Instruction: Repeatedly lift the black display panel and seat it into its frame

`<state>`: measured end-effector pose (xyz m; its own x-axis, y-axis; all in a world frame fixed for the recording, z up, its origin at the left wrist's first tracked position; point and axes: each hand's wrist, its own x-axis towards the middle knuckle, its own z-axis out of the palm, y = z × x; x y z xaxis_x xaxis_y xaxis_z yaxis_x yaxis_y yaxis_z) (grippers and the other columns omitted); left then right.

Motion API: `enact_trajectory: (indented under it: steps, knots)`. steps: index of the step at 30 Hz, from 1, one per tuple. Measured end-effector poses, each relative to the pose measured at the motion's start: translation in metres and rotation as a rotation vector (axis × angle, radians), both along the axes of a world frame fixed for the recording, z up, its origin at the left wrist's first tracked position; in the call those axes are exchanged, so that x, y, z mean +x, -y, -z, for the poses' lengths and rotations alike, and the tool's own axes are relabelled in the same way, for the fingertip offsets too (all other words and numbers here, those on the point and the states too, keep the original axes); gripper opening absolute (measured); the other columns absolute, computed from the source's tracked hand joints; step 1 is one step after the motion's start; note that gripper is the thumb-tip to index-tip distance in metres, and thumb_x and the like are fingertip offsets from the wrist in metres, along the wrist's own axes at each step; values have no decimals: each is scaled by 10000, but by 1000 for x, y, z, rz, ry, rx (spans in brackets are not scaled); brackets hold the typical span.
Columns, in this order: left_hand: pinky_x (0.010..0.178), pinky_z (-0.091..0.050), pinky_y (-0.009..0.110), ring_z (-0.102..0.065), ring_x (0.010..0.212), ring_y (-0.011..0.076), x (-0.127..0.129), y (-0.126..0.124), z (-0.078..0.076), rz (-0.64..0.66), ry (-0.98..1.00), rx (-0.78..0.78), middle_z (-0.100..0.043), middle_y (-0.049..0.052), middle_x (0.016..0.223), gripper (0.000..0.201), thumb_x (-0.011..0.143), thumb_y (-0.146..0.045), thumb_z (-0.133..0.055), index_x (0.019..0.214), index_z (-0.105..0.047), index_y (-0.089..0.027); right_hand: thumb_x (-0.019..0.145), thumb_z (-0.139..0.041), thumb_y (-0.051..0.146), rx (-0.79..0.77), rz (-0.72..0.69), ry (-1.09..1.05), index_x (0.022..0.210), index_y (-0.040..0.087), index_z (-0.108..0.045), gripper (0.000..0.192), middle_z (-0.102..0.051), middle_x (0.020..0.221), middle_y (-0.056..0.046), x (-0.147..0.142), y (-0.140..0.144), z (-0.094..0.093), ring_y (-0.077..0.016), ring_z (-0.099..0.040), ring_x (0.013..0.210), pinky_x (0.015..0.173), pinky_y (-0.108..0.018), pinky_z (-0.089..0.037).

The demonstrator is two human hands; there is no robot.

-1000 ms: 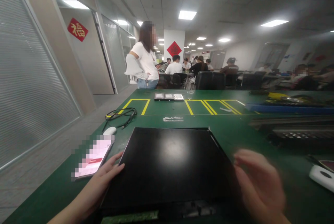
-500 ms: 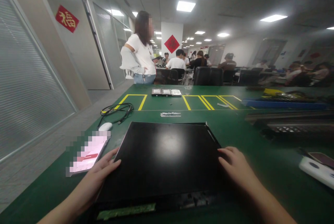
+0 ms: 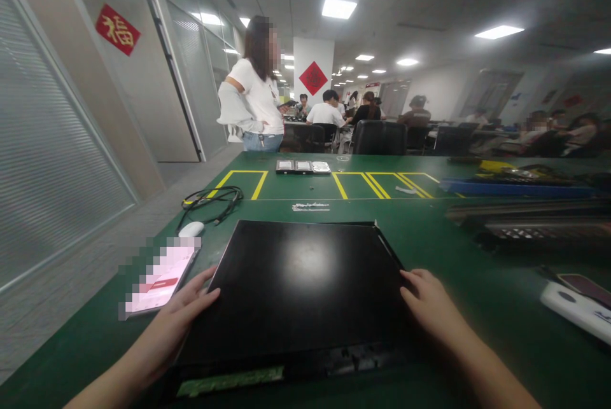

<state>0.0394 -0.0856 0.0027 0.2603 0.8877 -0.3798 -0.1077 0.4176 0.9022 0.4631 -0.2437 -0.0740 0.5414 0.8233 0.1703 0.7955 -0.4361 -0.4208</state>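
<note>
A flat black computer case (image 3: pixel 286 288) lies in front of me on the green table, light glaring off its smooth top. Along its near side shows a green strip (image 3: pixel 231 381) like a circuit board. My left hand (image 3: pixel 188 307) grips the left edge, thumb on top and fingers along the side. At the right edge, my right hand (image 3: pixel 427 298) holds on with thumb and fingertips; its lower fingers are partly hidden. Left of the case are a phone (image 3: pixel 165 278) with a lit pink screen and a white mouse (image 3: pixel 191 229).
A coiled black cable (image 3: pixel 224 205) lies at the left. Hard drives (image 3: pixel 303 167) sit at the back amid yellow tape lines. On the right are a blue tray (image 3: pixel 515 187), dark metal parts (image 3: pixel 539 229) and a white device (image 3: pixel 577 310). A person (image 3: pixel 258 91) stands beyond the table.
The whole view has shifted very slightly. Both hands keep their hold, and the case stays in place on the table.
</note>
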Motion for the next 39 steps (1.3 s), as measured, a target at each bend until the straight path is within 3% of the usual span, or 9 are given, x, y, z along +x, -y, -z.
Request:
enact_trajectory:
  steps: [4,8,16,23,27,31,39]
  knots:
    - [711,-648,381,-787,840,362,0,1,0,-6,10,-9,-822,129,1035,1025,592,-251,-930,1505,-463,-237,868,-499,255,4,4,-21,1188,202,-732,399,-659,1225,-130,3,0,0,-278,-619,1158,1027,-421,-468]
    - [803,-634,396,-776,911,363,-1,1,1,10,47,-2,-822,116,1046,1026,605,-274,-924,1515,-450,-259,860,-478,205,10,-9,-46,1195,163,-724,418,-664,1212,-136,5,0,-1,-257,-625,1147,1034,-399,-462]
    - [804,-627,365,-747,1028,341,-7,-5,4,15,-13,-20,-716,106,1316,886,726,-410,-837,1515,-448,-306,833,-444,117,38,-23,-75,1170,143,-730,443,-670,1187,-136,8,-2,3,-221,-635,1131,1058,-353,-439]
    - [715,-636,361,-781,892,351,-6,-5,8,17,30,-24,-805,137,1100,1095,632,-301,-909,1570,-346,-237,836,-428,125,41,-20,-76,1174,161,-729,455,-662,1200,-122,9,-1,3,-224,-626,1153,1055,-352,-439]
    - [731,-635,374,-782,894,347,-3,-2,3,8,6,-16,-800,133,1124,1049,653,-300,-896,1559,-368,-260,830,-408,122,35,-25,-75,1181,107,-721,470,-659,1198,-150,9,-1,3,-226,-627,1144,1050,-341,-440]
    - [731,-637,390,-778,913,360,-1,3,-2,19,-6,14,-810,134,1087,1003,667,-298,-888,1542,-398,-245,839,-392,130,30,-20,-82,1182,131,-722,476,-660,1202,-136,10,-2,4,-223,-633,1137,1035,-342,-453]
    - [721,-630,387,-786,856,361,3,5,-2,13,65,21,-827,128,1004,1128,616,-238,-921,1575,-328,-201,844,-388,145,25,-23,-85,1183,117,-717,473,-659,1221,-148,11,-2,3,-234,-634,1146,1040,-358,-454]
